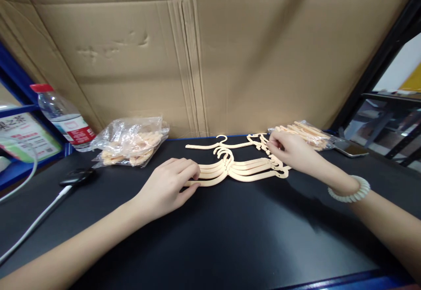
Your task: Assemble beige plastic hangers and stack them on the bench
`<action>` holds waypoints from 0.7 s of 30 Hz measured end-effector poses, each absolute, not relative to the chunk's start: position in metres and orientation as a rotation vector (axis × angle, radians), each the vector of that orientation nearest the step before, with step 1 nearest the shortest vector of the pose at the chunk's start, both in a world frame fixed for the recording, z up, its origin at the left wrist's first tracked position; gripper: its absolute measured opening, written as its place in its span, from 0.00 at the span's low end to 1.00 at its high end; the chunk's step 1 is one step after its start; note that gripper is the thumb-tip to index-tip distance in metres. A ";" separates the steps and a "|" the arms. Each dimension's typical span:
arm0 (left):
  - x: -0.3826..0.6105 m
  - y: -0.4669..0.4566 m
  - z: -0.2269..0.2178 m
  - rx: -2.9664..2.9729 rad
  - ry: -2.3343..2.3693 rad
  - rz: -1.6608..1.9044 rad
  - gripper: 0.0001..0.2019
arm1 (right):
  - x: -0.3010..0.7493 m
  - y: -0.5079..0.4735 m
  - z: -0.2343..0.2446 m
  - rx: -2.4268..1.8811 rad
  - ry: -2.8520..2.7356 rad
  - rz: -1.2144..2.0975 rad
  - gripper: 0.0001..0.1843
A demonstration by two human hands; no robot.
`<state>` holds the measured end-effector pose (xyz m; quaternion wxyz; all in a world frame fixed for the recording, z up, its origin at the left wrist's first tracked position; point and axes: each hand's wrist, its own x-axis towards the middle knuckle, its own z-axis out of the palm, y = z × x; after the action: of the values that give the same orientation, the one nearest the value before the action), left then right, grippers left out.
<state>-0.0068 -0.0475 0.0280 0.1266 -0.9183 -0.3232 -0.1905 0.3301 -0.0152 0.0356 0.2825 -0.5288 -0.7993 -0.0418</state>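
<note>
Several cream-coloured clothes hangers (248,177) lie in a fanned row at the middle of the dark table, hooks pointing away from me. My left hand (173,182) is closed around their left ends, thumb on the near side. Behind them lies another cream hanger (204,146), apart from the row. My right hand (286,147) hovers over the right ends, its fingers curled in a pinch beside small cream pieces with curved ends (255,142). What those fingertips hold, if anything, is hidden.
A clear bag of cream pieces (131,143) lies at the left, near a red-capped bottle (70,121). A second bag (305,133) and a phone-like flat object (351,150) lie at the right. A black device (77,177) with a white cable sits left. Cardboard (263,62) stands behind.
</note>
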 end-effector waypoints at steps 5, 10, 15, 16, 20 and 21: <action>-0.011 -0.045 0.036 -2.529 -1.013 -0.610 0.10 | 0.335 -0.014 0.043 -1.434 -1.984 -0.169 0.17; -0.015 -0.041 0.039 -2.451 -1.103 -0.536 0.15 | 0.336 -0.013 0.044 -1.496 -1.902 -0.129 0.12; -0.017 -0.038 0.036 -2.443 -1.186 -0.521 0.12 | 0.343 -0.008 0.037 -1.475 -1.868 -0.207 0.09; -0.018 -0.037 0.035 -2.453 -1.203 -0.518 0.11 | 0.344 -0.007 0.037 -1.474 -1.859 -0.205 0.09; -0.018 -0.037 0.034 -2.472 -1.249 -0.524 0.07 | 0.349 -0.002 0.035 -1.486 -1.882 -0.191 0.09; -0.017 -0.037 0.035 -2.470 -1.247 -0.522 0.07 | 0.350 -0.001 0.035 -1.480 -1.910 -0.183 0.09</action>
<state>-0.0173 -0.0373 0.0347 0.1621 -0.8657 -0.4369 -0.1828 0.3497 -0.0008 0.0352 0.3515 -0.5719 -0.7379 -0.0707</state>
